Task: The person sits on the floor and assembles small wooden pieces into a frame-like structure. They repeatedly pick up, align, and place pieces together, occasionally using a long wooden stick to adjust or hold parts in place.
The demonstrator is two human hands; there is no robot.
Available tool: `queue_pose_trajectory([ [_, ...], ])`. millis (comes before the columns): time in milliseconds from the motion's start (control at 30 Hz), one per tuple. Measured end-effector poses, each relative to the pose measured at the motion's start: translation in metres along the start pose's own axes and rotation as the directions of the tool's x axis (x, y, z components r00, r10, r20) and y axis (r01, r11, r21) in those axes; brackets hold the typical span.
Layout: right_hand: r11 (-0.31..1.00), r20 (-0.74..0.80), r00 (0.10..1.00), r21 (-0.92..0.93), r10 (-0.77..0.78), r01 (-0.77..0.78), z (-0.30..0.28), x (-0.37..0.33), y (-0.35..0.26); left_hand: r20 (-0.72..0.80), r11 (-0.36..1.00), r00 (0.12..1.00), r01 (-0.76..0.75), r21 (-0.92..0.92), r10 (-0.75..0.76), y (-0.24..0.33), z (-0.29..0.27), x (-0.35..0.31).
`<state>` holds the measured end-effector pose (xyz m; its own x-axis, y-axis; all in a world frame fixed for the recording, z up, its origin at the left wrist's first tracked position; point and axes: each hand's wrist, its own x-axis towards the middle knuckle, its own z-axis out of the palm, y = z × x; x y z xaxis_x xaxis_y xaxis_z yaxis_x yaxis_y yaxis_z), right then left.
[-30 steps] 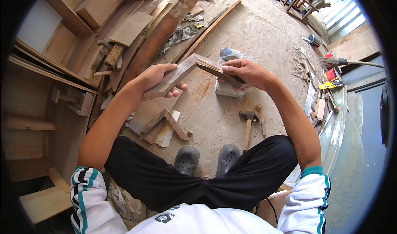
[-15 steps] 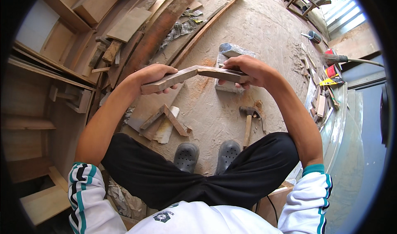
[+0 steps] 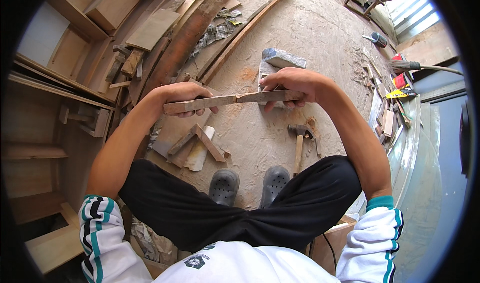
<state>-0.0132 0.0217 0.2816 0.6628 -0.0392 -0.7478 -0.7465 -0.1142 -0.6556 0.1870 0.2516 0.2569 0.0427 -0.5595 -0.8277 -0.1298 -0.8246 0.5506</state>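
Between my hands I hold up two wooden strips that meet end to end at a joint in the middle. My left hand [image 3: 186, 97] is closed around the left wooden strip [image 3: 210, 103]. Around the far end of the right wooden strip [image 3: 265, 97], my right hand [image 3: 298, 87] is closed, fingers showing above and below it. Below on the floor lies another pair of strips joined in an angle [image 3: 196, 137], resting by a pale block [image 3: 200, 150]. A hammer [image 3: 299, 145] with a wooden handle lies in front of my right knee.
Grey blocks [image 3: 283, 59] sit on the floor beyond my right hand. Long planks [image 3: 190, 40] and wooden cabinet frames [image 3: 75, 38] crowd the left. Wood offcuts [image 3: 387, 120], a brush [image 3: 404, 65] and a can [image 3: 378, 39] lie at the right. Someone sits at the far right.
The joined strips have turned from a bent, upward-peaked look to a nearly straight line. My left hand has shifted slightly left and nearer; my right hand keeps its grip.
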Motion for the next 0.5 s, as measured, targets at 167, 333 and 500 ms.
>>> queue_pose_trajectory([
  [167,0.998,-0.034,0.999,-0.063,0.018,-0.020,0.009,-0.005,-0.006,0.019,0.999,0.999,0.051,-0.012,-0.050,-0.003,0.003,-0.001],
  [333,0.973,-0.064,0.986,-0.182,-0.156,0.143,-0.003,0.009,0.010,-0.202,0.985,0.966,-0.168,-0.025,0.160,-0.010,0.012,0.008],
  [500,0.856,-0.144,0.884,-0.357,-0.445,0.373,-0.009,0.040,0.025,-0.338,0.850,0.782,-0.505,0.150,0.524,-0.030,0.010,0.025],
])
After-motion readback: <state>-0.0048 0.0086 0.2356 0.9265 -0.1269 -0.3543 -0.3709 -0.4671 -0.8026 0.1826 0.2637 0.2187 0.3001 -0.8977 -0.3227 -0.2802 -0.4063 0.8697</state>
